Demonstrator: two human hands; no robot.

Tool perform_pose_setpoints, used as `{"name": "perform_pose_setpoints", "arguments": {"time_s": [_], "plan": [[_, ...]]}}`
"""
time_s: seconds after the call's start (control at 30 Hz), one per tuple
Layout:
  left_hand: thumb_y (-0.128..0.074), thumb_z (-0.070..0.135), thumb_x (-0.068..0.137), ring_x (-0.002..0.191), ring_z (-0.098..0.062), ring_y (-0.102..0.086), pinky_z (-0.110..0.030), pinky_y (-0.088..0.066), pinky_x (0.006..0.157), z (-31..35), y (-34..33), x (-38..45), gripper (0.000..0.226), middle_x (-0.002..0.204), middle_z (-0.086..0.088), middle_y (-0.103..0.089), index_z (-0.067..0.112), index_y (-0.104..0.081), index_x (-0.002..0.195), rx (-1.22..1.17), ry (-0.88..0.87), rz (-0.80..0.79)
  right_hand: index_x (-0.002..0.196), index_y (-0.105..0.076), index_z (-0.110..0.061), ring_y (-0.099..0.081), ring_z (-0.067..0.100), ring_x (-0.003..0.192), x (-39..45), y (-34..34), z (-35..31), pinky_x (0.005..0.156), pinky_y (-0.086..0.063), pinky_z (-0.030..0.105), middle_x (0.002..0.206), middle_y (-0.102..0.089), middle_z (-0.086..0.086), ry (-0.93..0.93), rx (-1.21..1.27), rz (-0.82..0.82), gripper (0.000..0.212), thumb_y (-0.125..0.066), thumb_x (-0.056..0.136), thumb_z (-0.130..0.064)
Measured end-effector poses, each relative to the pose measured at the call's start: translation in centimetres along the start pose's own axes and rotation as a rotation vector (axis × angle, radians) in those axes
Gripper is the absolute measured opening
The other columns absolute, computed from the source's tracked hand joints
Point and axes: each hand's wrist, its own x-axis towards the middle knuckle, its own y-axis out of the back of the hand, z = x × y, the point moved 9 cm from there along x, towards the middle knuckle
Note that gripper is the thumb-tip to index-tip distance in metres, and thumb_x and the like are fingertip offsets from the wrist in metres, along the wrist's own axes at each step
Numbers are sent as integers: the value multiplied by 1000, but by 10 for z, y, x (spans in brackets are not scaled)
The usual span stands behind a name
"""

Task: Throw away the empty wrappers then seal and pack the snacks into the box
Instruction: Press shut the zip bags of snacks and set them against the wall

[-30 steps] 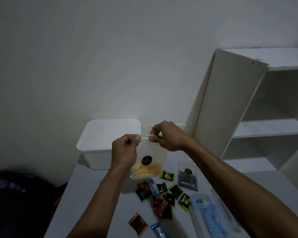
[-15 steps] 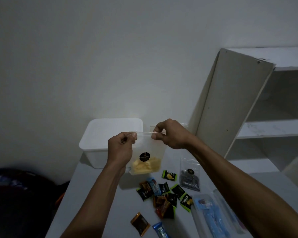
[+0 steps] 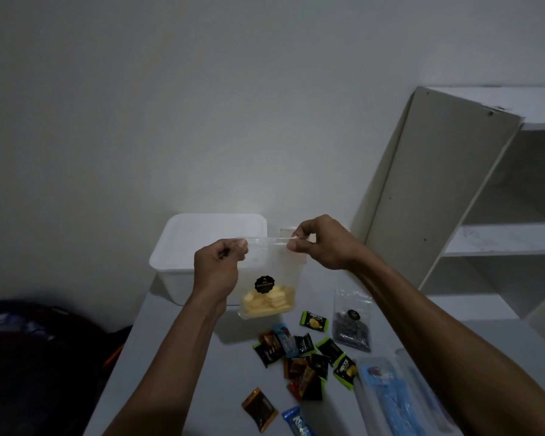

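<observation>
I hold a clear zip bag of yellow chips (image 3: 269, 294) with a black round label upright above the table. My left hand (image 3: 216, 272) pinches the left end of its top strip. My right hand (image 3: 323, 242) pinches the right end. Behind the bag stands the white plastic box (image 3: 183, 247), open at the top. On the table lie a second clear bag of dark snacks (image 3: 351, 325), a heap of small wrapped snacks (image 3: 302, 357), a brown wrapper (image 3: 259, 409), a blue wrapper (image 3: 296, 423) and a long clear pack with blue contents (image 3: 387, 401).
The grey table (image 3: 177, 372) runs toward the wall. A white shelf unit (image 3: 447, 190) stands at the right, its side panel close to my right hand. Dark bags or cloth (image 3: 29, 357) lie on the floor at the left.
My hands have moved apart along the bag's top strip, the right hand toward its right end. The bag hangs a little more to the right of the box.
</observation>
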Motion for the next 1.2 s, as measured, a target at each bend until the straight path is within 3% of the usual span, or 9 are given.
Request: {"name": "perform_pose_setpoints", "arguments": {"time_s": [0.1,0.27,0.33,0.43,0.63,0.7,0.87,1.0,1.2], "plan": [[-69,20,89,75,-12,-62,-33,-49,80,0,1,1,6,80,0,-69,17,-71,85,-11,7,7,80,-71,-12,-66,8,88,1,0,7,63,-45,10,93,-72,-3,-21,98,19,18,-71,89,-27],[-69,21,89,76,-11,-63,-32,-47,77,-1,3,6,6,81,1,-70,19,-71,84,-20,24,12,82,-72,-6,-67,10,88,1,3,21,79,-52,26,92,-74,3,-54,185,35,21,-73,88,-26],[-69,20,89,75,-10,-62,-31,-46,76,-2,3,6,6,81,1,-70,18,-71,84,-34,35,17,83,-72,-5,-66,6,79,0,4,22,72,-51,24,86,-73,1,-59,223,63,22,-74,87,-26],[-69,19,89,75,-10,-62,-31,-47,77,-2,1,7,5,81,1,-70,17,-71,85,-44,56,12,88,-72,1,-54,-7,49,-2,5,27,53,-41,11,74,-68,-4,-94,351,82,23,-71,89,-22],[-73,22,86,80,-12,-64,-33,-48,72,-6,6,7,3,82,2,-71,19,-72,85,-90,76,59,85,-73,-7,-52,-8,48,-6,7,34,53,-40,13,81,-71,1,-101,383,127,18,-70,90,-24],[-71,22,87,78,-10,-64,-32,-48,74,-4,6,8,4,81,3,-71,19,-72,85,-84,67,66,86,-73,-8,-53,-6,51,-6,9,37,54,-42,15,88,-73,7,-112,428,138,17,-70,90,-24],[-70,20,89,73,-7,-62,-30,-49,78,-1,4,6,6,80,3,-70,17,-71,84,-78,20,96,87,-74,-12,-63,-3,73,-6,1,33,63,-48,15,90,-75,0,-117,382,118,18,-69,90,-29],[-71,21,87,73,-5,-64,-27,-49,75,0,-6,5,6,81,3,-71,17,-72,82,-34,12,-19,88,-73,-10,-65,3,79,-8,5,31,71,-50,18,87,-74,1,-96,348,196,21,-67,92,-30],[-72,13,86,73,-4,-64,-21,-46,71,-4,-13,4,5,80,1,-71,16,-71,81,-6,14,-26,88,-74,-15,-67,6,92,-5,-17,19,76,-51,21,94,-74,-4,-80,321,80,18,-71,88,-33]]}}
